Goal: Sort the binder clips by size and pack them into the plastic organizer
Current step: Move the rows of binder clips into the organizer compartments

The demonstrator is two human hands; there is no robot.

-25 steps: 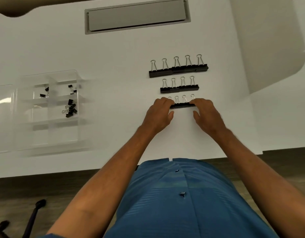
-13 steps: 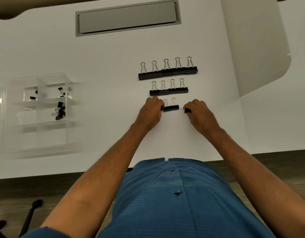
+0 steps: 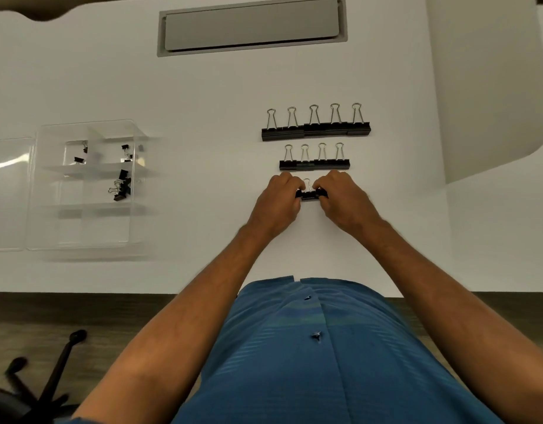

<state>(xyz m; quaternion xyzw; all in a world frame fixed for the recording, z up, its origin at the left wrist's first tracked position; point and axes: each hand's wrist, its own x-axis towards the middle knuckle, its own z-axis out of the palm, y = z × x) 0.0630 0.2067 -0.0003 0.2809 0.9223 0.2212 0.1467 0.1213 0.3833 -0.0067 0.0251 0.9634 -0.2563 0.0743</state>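
Head view: both hands meet near the table's (image 3: pixel 203 96) front edge, the left hand (image 3: pixel 278 203) and right hand (image 3: pixel 345 203) with fingers curled, pinching a short row of small binder clips (image 3: pixel 309 194) from either end. Two longer clip rows lie just beyond. The clear plastic organizer (image 3: pixel 86 185) sits toward the left edge, holding a few clips.

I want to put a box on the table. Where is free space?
Free: between the organizer and the clip rows; also between the top row and the grey hatch. Crowded: around both hands.
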